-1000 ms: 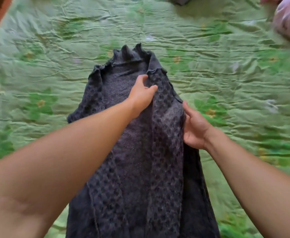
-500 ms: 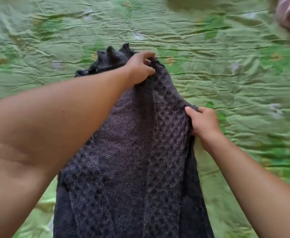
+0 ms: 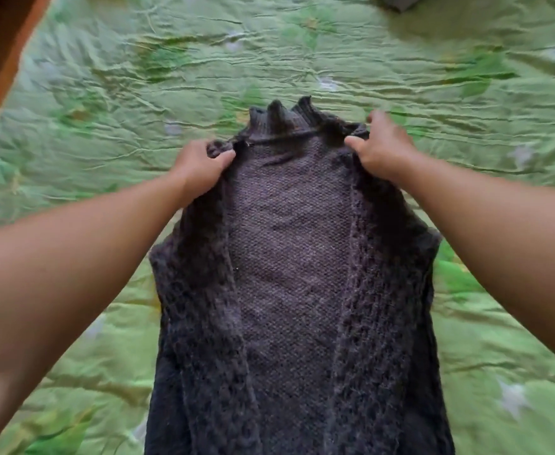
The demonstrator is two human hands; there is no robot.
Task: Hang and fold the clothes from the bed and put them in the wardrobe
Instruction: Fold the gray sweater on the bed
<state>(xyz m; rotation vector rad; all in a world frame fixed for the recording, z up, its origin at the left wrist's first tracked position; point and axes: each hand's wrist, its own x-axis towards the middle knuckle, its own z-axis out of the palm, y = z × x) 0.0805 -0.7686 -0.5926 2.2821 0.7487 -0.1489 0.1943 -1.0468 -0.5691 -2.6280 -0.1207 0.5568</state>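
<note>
My left hand (image 3: 200, 165) is a bit left of the middle of the frame. Its thumb and fingers pinch the left front edge of the dark sweater (image 3: 289, 274), up by the neck. The sweater is spread open on the green bed (image 3: 72, 93), from the middle down to the bottom of the frame, with the neck at the top. My right hand (image 3: 381, 149) curls round the right edge by the neck. A grey cloth (image 3: 397, 1) lies at the top right.
</note>
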